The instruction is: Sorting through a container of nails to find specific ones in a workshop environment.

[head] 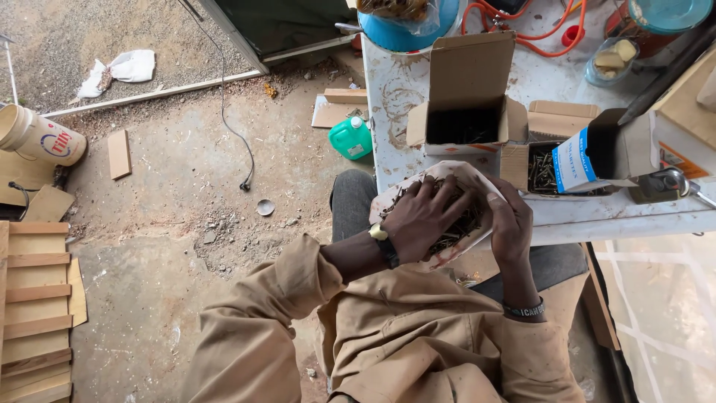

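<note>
Head view, centre of frame: left hand (424, 218) digs spread-fingered into screws (456, 227) heaped in a white bowl (455, 172); right hand (511, 224) clasps the bowl's rim, below an open cardboard box (466, 93).

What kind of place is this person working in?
Probably a rough outdoor workshop or building site. Open cardboard boxes of screws sit on a stained white table, wood planks are stacked on the dirt and concrete floor, and both hands sort screws.

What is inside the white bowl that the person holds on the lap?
The white bowl holds a heap of thin dark screws. The left hand lies on the heap and the right hand grips the rim, hiding the bottom.
</note>
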